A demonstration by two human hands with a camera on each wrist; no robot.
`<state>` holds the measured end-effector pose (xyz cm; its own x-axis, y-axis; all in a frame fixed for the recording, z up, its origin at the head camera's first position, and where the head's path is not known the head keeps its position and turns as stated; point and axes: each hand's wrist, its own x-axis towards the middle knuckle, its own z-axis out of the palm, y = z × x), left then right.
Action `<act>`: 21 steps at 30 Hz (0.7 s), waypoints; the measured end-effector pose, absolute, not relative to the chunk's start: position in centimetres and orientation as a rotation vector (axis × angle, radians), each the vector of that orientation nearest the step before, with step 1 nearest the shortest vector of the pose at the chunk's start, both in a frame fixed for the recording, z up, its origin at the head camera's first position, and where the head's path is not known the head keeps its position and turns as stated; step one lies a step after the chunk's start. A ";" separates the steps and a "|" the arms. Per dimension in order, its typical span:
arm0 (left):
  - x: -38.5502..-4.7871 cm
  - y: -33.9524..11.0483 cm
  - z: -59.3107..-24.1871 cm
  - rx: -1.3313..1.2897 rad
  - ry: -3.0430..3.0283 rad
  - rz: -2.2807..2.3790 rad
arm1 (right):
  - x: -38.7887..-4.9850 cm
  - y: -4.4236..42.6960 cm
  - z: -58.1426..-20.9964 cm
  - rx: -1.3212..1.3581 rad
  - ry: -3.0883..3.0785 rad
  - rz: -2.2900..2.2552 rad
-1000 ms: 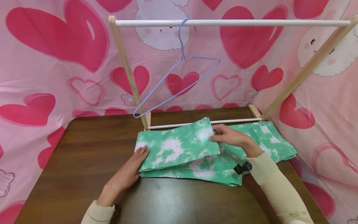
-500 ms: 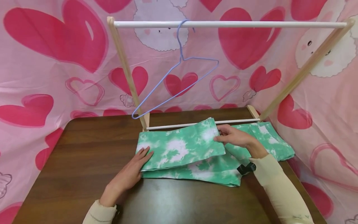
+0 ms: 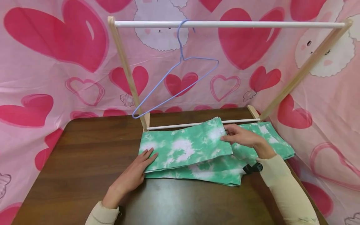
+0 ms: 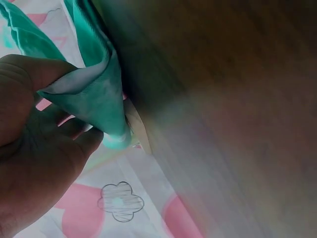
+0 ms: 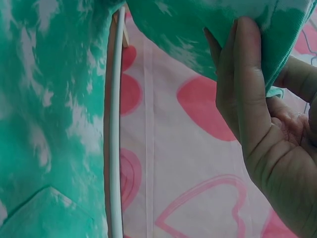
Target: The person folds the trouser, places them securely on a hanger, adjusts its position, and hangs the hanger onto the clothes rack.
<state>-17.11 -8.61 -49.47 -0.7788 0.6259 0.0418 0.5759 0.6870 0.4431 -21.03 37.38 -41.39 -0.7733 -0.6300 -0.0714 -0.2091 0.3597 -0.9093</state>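
Note:
A green and white tie-dyed garment (image 3: 180,150) lies folded on the brown table (image 3: 84,162). Its upper layer is raised at the right end, over a lower layer. My left hand (image 3: 133,172) holds the folded left end; in the left wrist view the cloth fold (image 4: 94,94) sits between thumb and fingers. My right hand (image 3: 243,137) pinches the stitched hem at the lifted end, thumb in front and fingers behind. More of the garment spreads out at right beyond the right wrist, and a pocket-like patch (image 5: 49,213) appears in the right wrist view.
Behind the garment stands a wooden rack with a white top rail (image 3: 253,24) and a low white bar (image 3: 168,127). From the rail hangs a blue wire hanger (image 3: 181,56). Pink heart-patterned fabric (image 3: 84,90) covers the walls around the table.
Both hands have shifted a little to the right, carrying the upper layer along. The lower layer has stayed nearly in place. The view has turned very slightly.

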 end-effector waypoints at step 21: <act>-16.5 -7.6 -49.5 1.103 2.780 0.716 | -20.3 39.2 -41.0 -0.701 2.254 -1.410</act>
